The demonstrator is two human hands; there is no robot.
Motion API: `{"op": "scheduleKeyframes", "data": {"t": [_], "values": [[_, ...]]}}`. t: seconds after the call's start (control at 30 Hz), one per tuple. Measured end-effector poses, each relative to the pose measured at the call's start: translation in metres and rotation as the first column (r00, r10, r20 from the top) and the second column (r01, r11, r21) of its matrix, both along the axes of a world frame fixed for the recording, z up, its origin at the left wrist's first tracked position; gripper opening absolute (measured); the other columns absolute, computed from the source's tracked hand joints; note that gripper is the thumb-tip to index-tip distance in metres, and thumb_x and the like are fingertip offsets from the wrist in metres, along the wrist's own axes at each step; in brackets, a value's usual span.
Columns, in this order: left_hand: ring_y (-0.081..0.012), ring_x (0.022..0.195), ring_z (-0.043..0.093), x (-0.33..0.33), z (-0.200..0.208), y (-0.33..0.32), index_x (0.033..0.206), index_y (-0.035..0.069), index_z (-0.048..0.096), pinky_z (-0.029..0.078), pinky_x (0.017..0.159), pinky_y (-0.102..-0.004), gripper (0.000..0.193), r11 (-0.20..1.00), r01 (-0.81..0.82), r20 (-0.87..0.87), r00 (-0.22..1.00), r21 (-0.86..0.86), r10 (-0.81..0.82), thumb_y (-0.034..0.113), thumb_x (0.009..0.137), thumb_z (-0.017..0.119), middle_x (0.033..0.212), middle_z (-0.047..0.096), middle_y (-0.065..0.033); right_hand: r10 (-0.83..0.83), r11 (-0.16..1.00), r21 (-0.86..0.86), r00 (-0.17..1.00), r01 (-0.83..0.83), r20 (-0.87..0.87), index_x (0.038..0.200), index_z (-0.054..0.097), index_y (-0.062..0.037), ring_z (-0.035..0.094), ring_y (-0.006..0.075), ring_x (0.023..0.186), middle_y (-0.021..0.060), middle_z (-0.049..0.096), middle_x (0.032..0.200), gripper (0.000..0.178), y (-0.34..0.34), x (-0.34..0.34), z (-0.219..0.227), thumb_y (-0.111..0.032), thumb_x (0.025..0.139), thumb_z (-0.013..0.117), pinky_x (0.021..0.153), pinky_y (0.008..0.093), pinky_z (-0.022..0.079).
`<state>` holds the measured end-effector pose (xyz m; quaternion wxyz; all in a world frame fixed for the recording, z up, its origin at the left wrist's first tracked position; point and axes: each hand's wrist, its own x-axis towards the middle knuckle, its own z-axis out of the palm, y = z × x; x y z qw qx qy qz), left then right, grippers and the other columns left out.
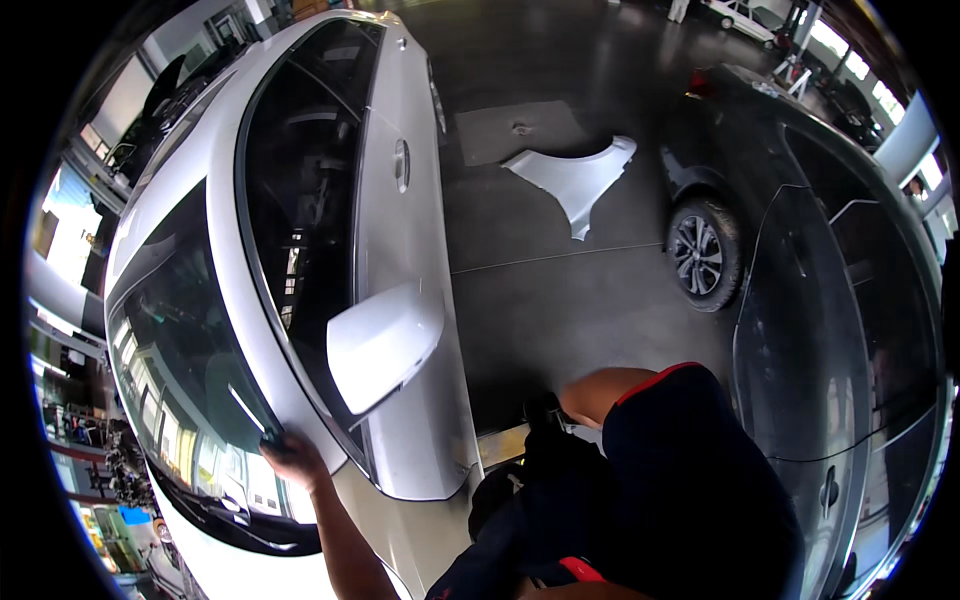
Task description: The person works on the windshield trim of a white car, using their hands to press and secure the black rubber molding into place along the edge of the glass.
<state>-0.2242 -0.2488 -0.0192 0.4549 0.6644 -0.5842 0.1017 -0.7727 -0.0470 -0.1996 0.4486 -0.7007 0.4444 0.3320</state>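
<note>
My left hand (pixel 293 460) reaches from the lower edge to the lower corner of a white car's windshield (pixel 185 320), beside the white pillar. Its fingers are closed on a small dark object (pixel 271 438) at the glass; its kind is too small to make out. A thin bright line on the glass runs up from it, perhaps a reflection. The white side mirror (pixel 385 340) stands just right of this hand. My right hand does not show. Navy clothing (pixel 690 480) with red trim and a bent bare limb fill the lower middle, next to dark shapes that look like shoes.
A loose white fender panel (pixel 578 180) lies on the dark floor (pixel 560 300) between the cars. At right stands a dark car with its wheel (pixel 703 253) toward me. The white car's door (pixel 405 230) is on the left. Another white car (pixel 745 20) is far back.
</note>
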Motion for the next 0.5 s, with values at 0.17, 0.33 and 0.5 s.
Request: {"op": "scheduleKeyframes", "data": {"t": [0.17,0.33,0.5], "values": [[-0.0411,0.086,0.069,-0.008,0.004,-0.004,0.112,-0.003,0.063,0.057,0.079,-0.046,0.028,0.998,0.053,-0.038,0.998,-0.045,-0.054,0.023,0.101,0.061,0.099,0.07,-0.022,0.232,0.854,0.457,0.968,-0.248,0.093,0.09,0.08,-0.0054,0.071,0.0332,0.094,0.0167,0.079,0.103,0.024,0.065,-0.025,0.025,-0.026,0.079,0.078,0.089,0.0447,0.055],[-0.041,0.083,0.07,-0.013,0.007,-0.001,0.114,-0.003,0.061,0.057,0.077,-0.047,0.035,0.997,0.066,-0.079,0.994,-0.04,-0.069,0.03,0.105,0.062,0.096,0.069,-0.0221,0.223,0.896,0.377,0.972,-0.235,0.077,0.103,0.078,-0.0053,0.071,0.032,0.103,0.0165,0.077,0.113,0.031,0.084,-0.03,0.04,-0.028,0.082,0.079,0.093,0.0457,0.056],[-0.0451,0.082,0.068,-0.019,-0.001,-0.007,0.109,-0.006,0.061,0.056,0.072,-0.0489,0.033,0.989,0.098,-0.089,0.99,-0.109,-0.108,0.026,0.106,0.058,0.094,0.066,-0.0253,0.227,0.923,0.298,0.969,-0.245,0.093,0.116,0.077,-0.0052,0.071,0.0309,0.112,0.0164,0.076,0.123,0.04,0.101,-0.032,0.071,-0.03,0.085,0.08,0.098,0.0467,0.056]]}}
